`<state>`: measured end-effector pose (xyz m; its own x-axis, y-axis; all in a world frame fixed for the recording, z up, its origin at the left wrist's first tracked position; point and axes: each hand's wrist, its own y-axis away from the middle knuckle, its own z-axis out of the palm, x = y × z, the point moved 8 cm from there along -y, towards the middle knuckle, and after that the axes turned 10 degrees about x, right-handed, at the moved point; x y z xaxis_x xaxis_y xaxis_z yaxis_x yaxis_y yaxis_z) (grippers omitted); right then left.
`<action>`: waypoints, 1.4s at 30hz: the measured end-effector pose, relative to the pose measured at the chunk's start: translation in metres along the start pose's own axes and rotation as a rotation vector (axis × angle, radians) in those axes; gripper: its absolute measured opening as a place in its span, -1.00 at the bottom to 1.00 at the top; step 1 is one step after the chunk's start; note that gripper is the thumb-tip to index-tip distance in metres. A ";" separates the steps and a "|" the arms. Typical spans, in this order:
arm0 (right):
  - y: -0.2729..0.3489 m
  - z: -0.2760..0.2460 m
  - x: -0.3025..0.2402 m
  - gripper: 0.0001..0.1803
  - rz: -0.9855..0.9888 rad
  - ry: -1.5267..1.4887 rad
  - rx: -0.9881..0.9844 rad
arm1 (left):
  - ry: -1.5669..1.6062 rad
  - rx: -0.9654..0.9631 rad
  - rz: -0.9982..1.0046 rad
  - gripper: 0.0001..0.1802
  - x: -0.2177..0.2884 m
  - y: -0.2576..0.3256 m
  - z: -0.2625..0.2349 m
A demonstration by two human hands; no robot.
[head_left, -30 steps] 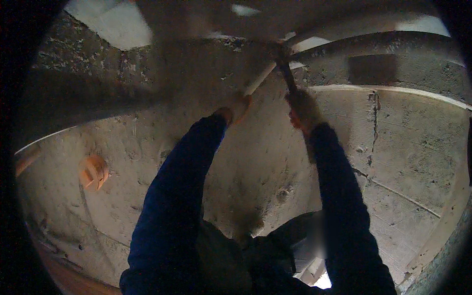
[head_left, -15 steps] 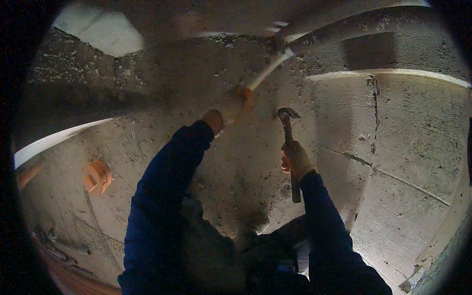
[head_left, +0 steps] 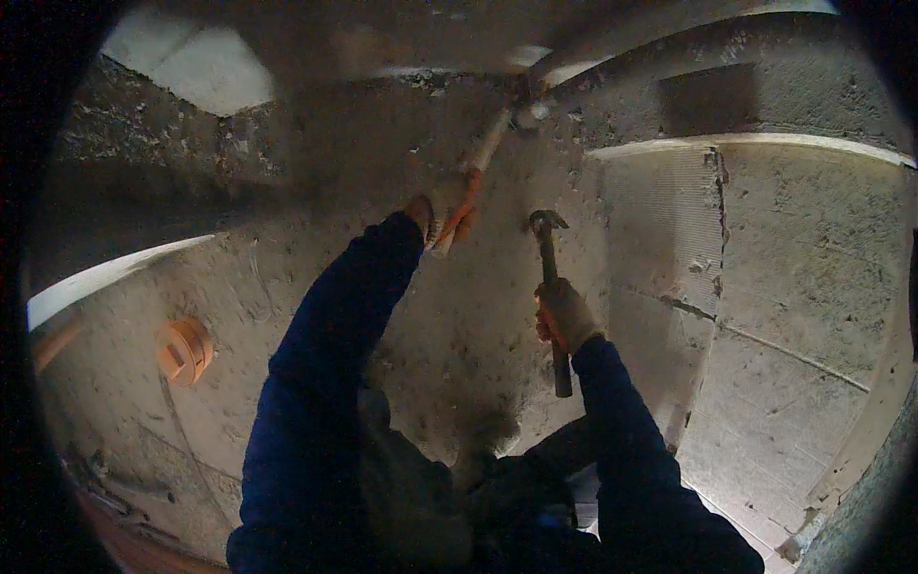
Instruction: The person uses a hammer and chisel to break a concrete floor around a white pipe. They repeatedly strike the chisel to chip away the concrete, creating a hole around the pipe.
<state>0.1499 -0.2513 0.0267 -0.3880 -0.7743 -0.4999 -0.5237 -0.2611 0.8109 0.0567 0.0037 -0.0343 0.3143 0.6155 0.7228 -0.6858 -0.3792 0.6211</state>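
My left hand (head_left: 445, 215), in a pale glove with orange on the fingers, is closed around a light-coloured rod (head_left: 491, 141). The rod slants up and away to the right, and its far end is close to a dark corner where I cannot make out its tip. My right hand (head_left: 566, 316), in a similar glove, grips a claw hammer (head_left: 546, 251) partway along its dark handle. The hammer stands nearly upright in the picture, its head at the far end and apart from the rod. The handle's butt sticks out below my hand.
An orange round plastic cap (head_left: 185, 352) sits on the rough grey floor at left. Tiles with ridged adhesive (head_left: 669, 220) lie at right, bordered by a pale strip (head_left: 755, 141). A white curved edge (head_left: 115, 277) runs at far left. Dark tools or debris (head_left: 120, 497) lie lower left.
The rod has swung more upright, its far end shifting left. My left hand has turned, showing more orange fingers. The hammer and right hand have drifted slightly left.
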 end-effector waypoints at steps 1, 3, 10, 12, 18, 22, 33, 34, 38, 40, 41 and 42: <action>-0.001 0.000 0.000 -0.80 0.000 0.025 0.005 | 0.071 -0.020 0.005 -0.56 0.001 0.011 0.006; -0.003 0.000 0.002 -0.80 0.002 0.084 0.018 | 0.181 -0.057 -0.008 -0.55 0.005 0.029 0.016; -0.006 0.007 0.013 -0.81 0.045 0.048 -0.057 | 0.006 0.043 0.079 -0.59 -0.014 -0.011 0.006; -0.009 0.003 0.013 -0.82 0.043 0.044 -0.049 | -0.063 -0.069 0.158 -0.64 -0.037 -0.038 0.010; -0.017 -0.018 0.008 -0.82 0.076 0.217 0.165 | -0.469 0.297 0.371 -0.76 -0.064 -0.069 0.025; -0.009 -0.011 -0.051 -0.72 -0.210 0.362 0.208 | 0.024 0.287 0.006 -0.79 -0.076 -0.050 0.025; 0.016 0.042 -0.274 -0.50 -1.301 0.715 0.370 | -1.157 0.299 0.644 -0.68 -0.055 -0.051 0.060; 0.010 0.050 -0.280 -0.49 -1.389 0.858 0.395 | -1.416 0.317 0.708 -0.68 -0.054 -0.047 0.068; -0.051 0.077 -0.276 -0.61 -1.122 1.725 0.316 | -1.793 0.363 0.841 -0.62 -0.046 -0.035 0.087; -0.045 0.087 -0.286 -0.59 -1.132 1.600 0.217 | -0.939 0.316 0.532 -0.63 -0.047 -0.044 0.069; -0.041 0.091 -0.288 -0.57 -1.067 1.557 0.156 | -0.632 0.323 0.386 -0.63 -0.054 -0.048 0.060; -0.023 0.094 -0.293 -0.57 -1.151 1.436 0.164 | -0.587 0.292 0.352 -0.63 -0.057 -0.052 0.062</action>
<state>0.2044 0.0357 0.1253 0.9904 -0.1340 -0.0342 -0.1233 -0.9677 0.2200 0.1152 -0.0549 -0.0893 0.4630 -0.0157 0.8862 -0.6342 -0.7043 0.3188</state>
